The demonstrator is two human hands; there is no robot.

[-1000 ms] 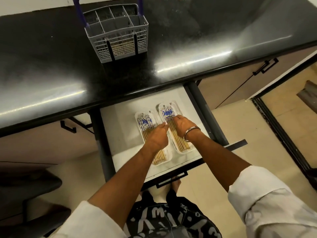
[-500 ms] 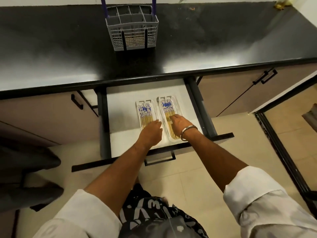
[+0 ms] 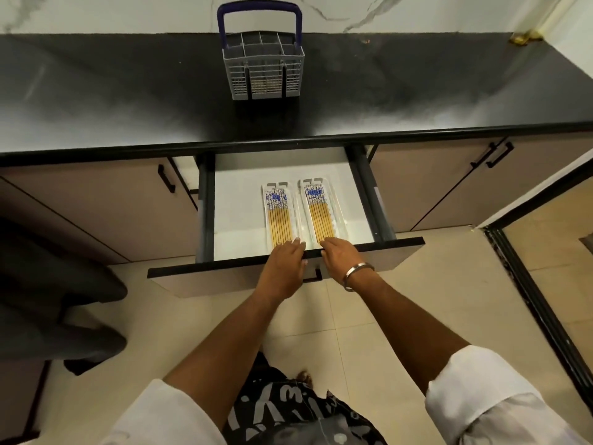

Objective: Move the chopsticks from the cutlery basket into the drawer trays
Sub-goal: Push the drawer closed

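Chopsticks (image 3: 281,227) lie in two neat rows just beyond my fingertips, slim pale-yellow sticks with blue-and-white patterned tops, packed side by side in two long clear plastic trays. One tray (image 3: 265,216) sits ahead of my left hand (image 3: 284,264), the other tray (image 3: 339,211) ahead of my right hand (image 3: 340,256), and a second set of chopsticks (image 3: 320,220) fills it. Both trays rest parallel on the smooth white floor of the open drawer (image 3: 237,203), whose side rails are dark grey and whose front edge is black.

My left hand lies palm down, fingers loosely together and extended, over the drawer's front edge, tips touching the near end of its tray; it grips nothing. My right hand is the same, flat and relaxed, fingertips at the near end of the right-hand tray, holding nothing. A plain metal bangle (image 3: 356,275) circles that wrist.

Well beyond both hands, on the glossy black tabletop (image 3: 128,101), stands the cutlery basket (image 3: 263,75): grey plastic lattice, boxy, divided into compartments, with a blue hoop handle. Something tan shows through its mesh, too indistinct to identify.
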